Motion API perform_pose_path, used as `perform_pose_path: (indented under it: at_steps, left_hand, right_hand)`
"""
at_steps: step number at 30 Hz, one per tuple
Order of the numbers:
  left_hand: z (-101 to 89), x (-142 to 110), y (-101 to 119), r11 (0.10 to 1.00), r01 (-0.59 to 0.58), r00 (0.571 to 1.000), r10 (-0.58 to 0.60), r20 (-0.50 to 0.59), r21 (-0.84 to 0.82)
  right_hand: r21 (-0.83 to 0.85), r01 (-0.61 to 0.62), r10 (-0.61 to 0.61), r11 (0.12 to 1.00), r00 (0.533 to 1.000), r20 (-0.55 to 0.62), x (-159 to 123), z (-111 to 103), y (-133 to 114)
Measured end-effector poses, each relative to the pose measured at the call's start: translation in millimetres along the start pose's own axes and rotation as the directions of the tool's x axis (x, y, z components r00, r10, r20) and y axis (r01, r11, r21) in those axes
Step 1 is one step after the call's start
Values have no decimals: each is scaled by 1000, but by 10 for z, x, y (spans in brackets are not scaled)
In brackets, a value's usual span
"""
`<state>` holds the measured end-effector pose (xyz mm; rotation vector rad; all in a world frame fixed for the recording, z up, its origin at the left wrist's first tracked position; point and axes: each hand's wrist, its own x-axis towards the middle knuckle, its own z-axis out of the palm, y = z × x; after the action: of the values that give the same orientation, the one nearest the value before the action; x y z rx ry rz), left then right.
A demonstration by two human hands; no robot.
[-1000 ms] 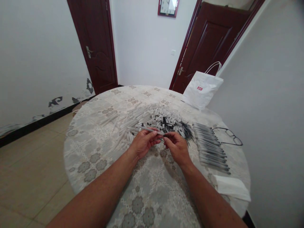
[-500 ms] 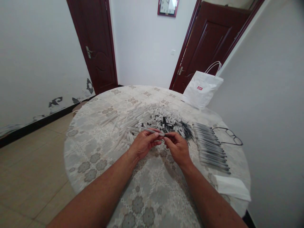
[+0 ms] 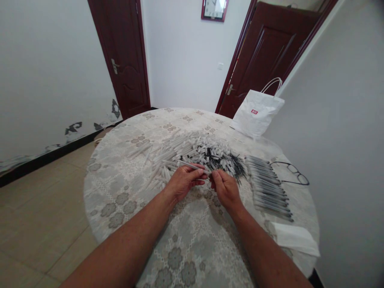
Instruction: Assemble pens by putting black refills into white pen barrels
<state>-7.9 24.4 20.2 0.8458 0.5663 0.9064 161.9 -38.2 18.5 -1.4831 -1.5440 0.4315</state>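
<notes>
My left hand point(image 3: 186, 181) is closed around a slim, pale pen point(image 3: 188, 164), whose far end points up and left. At the pen's right end, my right hand point(image 3: 225, 188) is closed in a pinch; its fingers hide that tip and any small part there. Just beyond both hands spreads a loose pile of white pen barrels and short white pieces point(image 3: 174, 150). Thin black pen parts point(image 3: 234, 164) lie at the pile's right side. Further right, finished-looking grey pens with dark ends point(image 3: 268, 186) lie side by side in a row.
A round table with a flowered cloth point(image 3: 177, 236) carries everything. Black-framed glasses point(image 3: 295, 174) lie right of the pen row, with a folded white sheet point(image 3: 295, 239) nearer me. At the back right stands a white paper bag point(image 3: 258, 114), close to the wall.
My right fingers have shifted slightly and now curl in more at the pen's right end. The left hand keeps its hold. The whole view has moved a little.
</notes>
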Motion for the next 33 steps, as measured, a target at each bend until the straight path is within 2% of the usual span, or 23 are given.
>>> perform_pose_path:
  at_steps: [5,8,13,18,23,29,33]
  left_hand:
    - [-3,7,-4,1000,-15,1000,15,-24,-7]
    - [-3,5,-3,1000,-1,1000,1,-11,-12]
    - [11,-7,2,1000,15,1000,-15,-3,-19]
    - [15,-7,-1,1000,14,1000,-14,1,-6]
    - [-1,10,-6,1000,-1,999,0,-38,-21]
    - [6,5,-8,1000,13,1000,-13,-13,-28]
    - [15,-5,-9,999,21,1000,-21,0,-26]
  right_hand:
    - [40,62,-60,997,996,-61,-26,15,-2]
    - [-6,91,-91,996,995,-44,-26,23,-18]
    - [-85,83,-84,993,996,-8,-14,41,-25]
    - [-42,32,-31,999,1000,3,-19,33,-6]
    - [-2,84,-84,996,995,-59,-34,14,-15]
    - [-99,120,-122,988,992,-15,-24,25,-19]
    - [-93,83,-82,992,997,12,-13,29,-12]
